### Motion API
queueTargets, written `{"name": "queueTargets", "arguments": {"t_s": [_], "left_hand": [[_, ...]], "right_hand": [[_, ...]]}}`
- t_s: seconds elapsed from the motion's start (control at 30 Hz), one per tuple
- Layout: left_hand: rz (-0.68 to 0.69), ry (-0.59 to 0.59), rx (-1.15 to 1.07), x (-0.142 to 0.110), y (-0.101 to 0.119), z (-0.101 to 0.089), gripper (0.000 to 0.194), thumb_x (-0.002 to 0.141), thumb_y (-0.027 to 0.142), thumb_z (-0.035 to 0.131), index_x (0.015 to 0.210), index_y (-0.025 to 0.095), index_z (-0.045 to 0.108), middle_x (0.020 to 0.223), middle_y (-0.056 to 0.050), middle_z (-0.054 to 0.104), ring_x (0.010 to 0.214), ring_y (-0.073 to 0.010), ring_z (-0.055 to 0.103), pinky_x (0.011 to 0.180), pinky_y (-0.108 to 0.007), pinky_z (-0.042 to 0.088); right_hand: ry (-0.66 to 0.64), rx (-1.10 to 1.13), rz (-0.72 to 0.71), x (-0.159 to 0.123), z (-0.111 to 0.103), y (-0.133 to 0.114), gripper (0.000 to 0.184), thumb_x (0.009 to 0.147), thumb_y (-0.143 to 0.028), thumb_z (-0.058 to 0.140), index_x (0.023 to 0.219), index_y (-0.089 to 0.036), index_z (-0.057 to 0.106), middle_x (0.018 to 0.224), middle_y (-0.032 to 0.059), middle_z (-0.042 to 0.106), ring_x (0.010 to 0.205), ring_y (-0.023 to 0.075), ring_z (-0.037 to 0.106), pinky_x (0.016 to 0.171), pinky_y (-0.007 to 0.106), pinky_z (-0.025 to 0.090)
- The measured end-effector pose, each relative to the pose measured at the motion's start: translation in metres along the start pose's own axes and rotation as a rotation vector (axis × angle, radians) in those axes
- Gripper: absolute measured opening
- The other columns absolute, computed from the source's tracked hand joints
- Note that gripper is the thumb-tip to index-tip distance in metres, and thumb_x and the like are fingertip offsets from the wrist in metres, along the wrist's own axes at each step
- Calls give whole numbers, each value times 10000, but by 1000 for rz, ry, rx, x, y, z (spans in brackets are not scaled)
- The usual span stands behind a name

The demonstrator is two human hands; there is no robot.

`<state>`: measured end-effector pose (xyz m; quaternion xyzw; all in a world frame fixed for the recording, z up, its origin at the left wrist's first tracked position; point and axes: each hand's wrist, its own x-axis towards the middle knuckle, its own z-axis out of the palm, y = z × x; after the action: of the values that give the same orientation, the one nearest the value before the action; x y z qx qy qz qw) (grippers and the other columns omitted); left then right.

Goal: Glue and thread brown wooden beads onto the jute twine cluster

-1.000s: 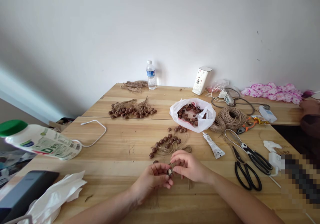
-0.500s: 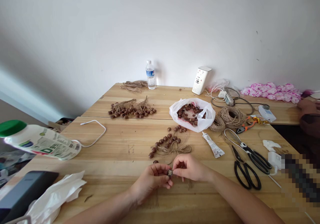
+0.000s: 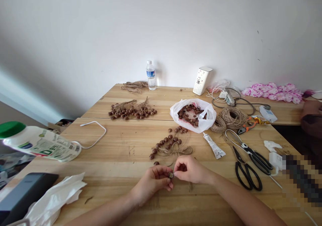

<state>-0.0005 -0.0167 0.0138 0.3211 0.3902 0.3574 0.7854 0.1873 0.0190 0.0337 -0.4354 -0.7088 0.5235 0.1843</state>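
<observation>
Between the thumb and fingers of my left hand is a small round brown nut shell, its pale hollow side showing. My right hand is closed in a pinch right beside the shell, on a thin strand of jute twine whose end hangs below the palm. Just beyond both hands lies a bunch of brown nut shells strung on twine, with a braided loop at its right. A single shell sits by my left fingers.
A white plastic bag holds more shells. Right of it are twine rolls, a glue tube, pliers and black-handled scissors. Finished-looking bunches lie at back left. Left stands a tilted green-capped bottle. Another person's arm rests far right.
My right fingertips have shifted very slightly at the shell, and its hollow side faces me a little more. Everything else stays in place.
</observation>
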Motion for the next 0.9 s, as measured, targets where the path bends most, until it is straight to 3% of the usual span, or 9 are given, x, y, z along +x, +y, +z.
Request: {"name": "queueTargets", "arguments": {"t_s": [0.6,0.9], "left_hand": [[81,-70,122,0,-4,-2,249,661,198,751,893,123,696,684,-32,710,616,-125,605,630,-246,471],[95,-99,120,0,-4,-1,246,671,177,742,909,126,704,713,-31,701,626,-121,593,632,-243,464]], "right_hand": [[65,-116,31,-1,5,-4,42,654,-135,579,668,-147,617,609,-26,557,541,81,470,470,163,347],[78,-114,27,-4,10,-4,156,666,-157,602,819,-161,574,635,-41,530,573,88,489,497,167,374]]}}
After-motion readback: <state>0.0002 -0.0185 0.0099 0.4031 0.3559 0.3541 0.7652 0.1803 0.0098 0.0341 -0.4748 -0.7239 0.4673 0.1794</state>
